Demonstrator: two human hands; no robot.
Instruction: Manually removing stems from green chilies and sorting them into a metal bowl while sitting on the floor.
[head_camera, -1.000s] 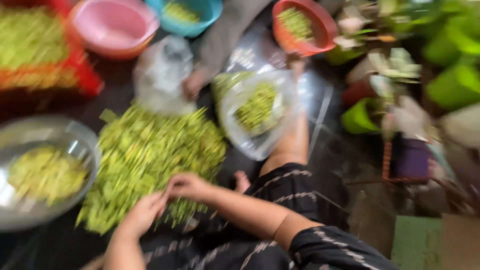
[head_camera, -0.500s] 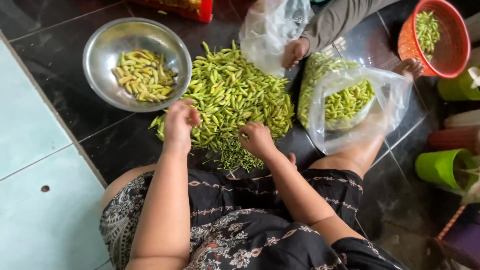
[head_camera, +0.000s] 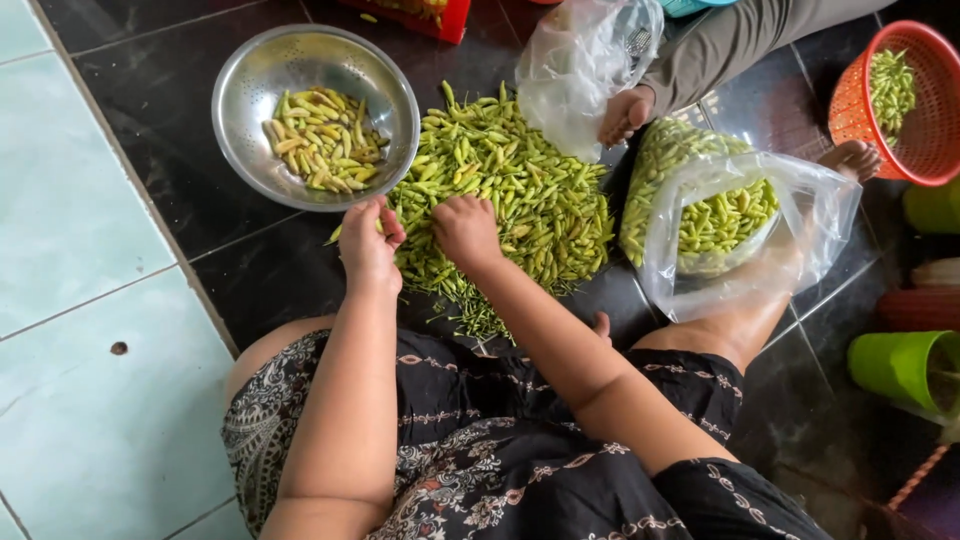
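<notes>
— Head view: what is seen at the hands?

— A heap of green chillies (head_camera: 510, 190) is spread on the dark tiled floor (head_camera: 170, 110), just in front of the seated person's knees. The left hand (head_camera: 370, 240) is placed at the heap's near left edge, its fingers curled in narrowly around a single chilli (head_camera: 388, 212). The right hand (head_camera: 466, 230) is laid on the near side of the heap, fingers bent down into the chillies; whether anything is pinched in it cannot be told.

— And what is set around the heap?

— A steel colander bowl (head_camera: 240, 90) is stood on the floor at the heap's left side, touching its edge, and paler yellow-green chillies (head_camera: 322, 138) are held in it. At the heap's right side a clear plastic bag (head_camera: 800, 230) is propped open against the person's leg, and it is partly filled with more green chillies. A second, crumpled clear bag (head_camera: 575, 65) is seen at the heap's far edge, beside another person's bare foot (head_camera: 625, 115) and grey trouser leg (head_camera: 730, 40).

— Anything further out?

— An orange mesh basket (head_camera: 935, 130) with some chillies inside is found at the far right, well apart from the hands. A green plastic tub (head_camera: 895, 365) is lying tilted by the right edge. Pale tiles (head_camera: 70, 210) are laid along the left side of the floor.
</notes>
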